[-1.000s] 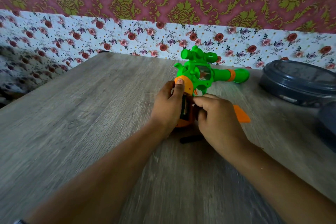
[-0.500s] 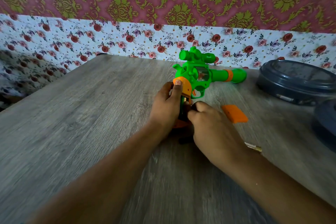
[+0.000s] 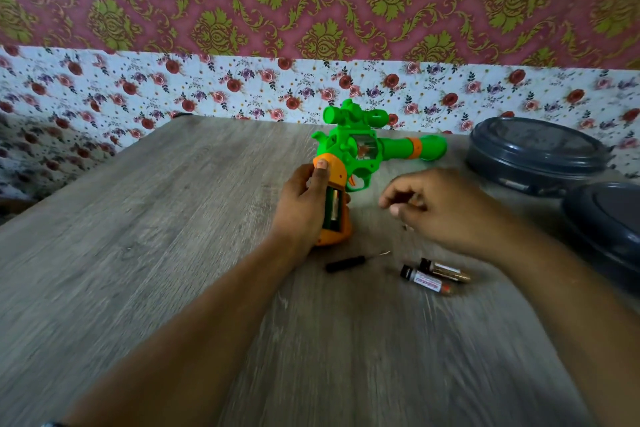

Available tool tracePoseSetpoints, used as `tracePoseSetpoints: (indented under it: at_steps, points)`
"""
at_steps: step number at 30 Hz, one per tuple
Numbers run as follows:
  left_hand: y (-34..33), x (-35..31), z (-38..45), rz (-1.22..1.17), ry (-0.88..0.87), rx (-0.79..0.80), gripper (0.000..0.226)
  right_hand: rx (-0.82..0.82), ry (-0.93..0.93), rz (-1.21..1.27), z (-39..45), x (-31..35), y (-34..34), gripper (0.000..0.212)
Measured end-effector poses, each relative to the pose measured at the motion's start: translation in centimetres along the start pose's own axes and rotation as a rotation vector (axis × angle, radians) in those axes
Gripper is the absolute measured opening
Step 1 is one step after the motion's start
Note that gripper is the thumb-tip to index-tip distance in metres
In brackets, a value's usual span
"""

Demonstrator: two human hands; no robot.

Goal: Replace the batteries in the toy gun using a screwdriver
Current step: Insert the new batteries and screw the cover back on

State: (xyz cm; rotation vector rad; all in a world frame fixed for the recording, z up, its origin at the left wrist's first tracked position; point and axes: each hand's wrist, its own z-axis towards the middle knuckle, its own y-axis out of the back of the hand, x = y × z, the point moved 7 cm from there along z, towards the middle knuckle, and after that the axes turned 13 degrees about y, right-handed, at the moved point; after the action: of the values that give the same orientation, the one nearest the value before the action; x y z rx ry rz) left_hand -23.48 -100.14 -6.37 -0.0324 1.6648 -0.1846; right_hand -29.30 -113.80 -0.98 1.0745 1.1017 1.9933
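Toy gun stands on the butt of its orange grip at mid tabletop, green barrel pointing right. Left hand holds the grip, fingers curled round it, thumb up along the near edge; I judge this is to steady the toy with the open battery bay turned toward me. Bay is uncovered; at least one cell sits inside. How many, I cannot tell

Right hand hovers just right of the grip, over the tabletop, apart from the toy. Its fingers are loosely curled, tips close together. Something small may be between them, but motion blur stops me telling

Small black screwdriver lies flat on the tabletop just near of the grip, within easy reach of either hand. Two loose batteries lie side by side right of it, near of the right hand. Spent or fresh, I cannot tell

Two dark lidded containers at far right, clear of the work

Judgement: the battery swap is in progress; the cover and its screw are not yet back on. I cannot see the cover
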Motion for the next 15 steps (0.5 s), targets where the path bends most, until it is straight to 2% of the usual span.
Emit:
tracePoseSetpoints:
  at_steps: [4,8,15]
  points:
    - [-0.2,0.1,0.1,0.022,-0.01,0.001,0.022,0.237,-0.203,0.104,-1.7,-2.8,0.4,0.007]
    - [-0.2,0.0,0.0,0.042,-0.027,0.006,0.023,0.496,-0.361,0.107,-3.5,-4.0,-0.4,0.012]
    - [-0.1,0.1,0.1,0.053,-0.028,0.016,0.022,0.597,-0.383,-0.007,-3.8,-3.6,-1.5,0.015]
